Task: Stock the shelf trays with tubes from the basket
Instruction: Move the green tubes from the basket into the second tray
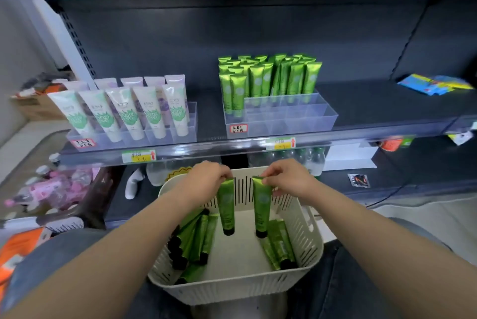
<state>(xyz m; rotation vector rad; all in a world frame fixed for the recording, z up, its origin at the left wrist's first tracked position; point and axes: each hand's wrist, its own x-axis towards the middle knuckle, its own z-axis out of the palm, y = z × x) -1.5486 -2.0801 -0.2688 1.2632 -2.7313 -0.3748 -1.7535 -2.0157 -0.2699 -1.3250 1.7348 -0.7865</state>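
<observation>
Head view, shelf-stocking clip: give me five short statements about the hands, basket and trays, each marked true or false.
1. The left hand pinches the left green tube by its flat end, and the right hand pinches the right green tube the same way. True.
2. Both held tubes hang cap down over the white basket. True.
3. The basket holds nothing else. False: loose green tubes lie along both of its sides.
4. The right clear tray is full to the front. False: its front compartments are empty, and the stocked green tubes stand at the back and left.
5. The left clear tray holds only lilac tubes. False: white tubes with green print fill its front row.
</observation>
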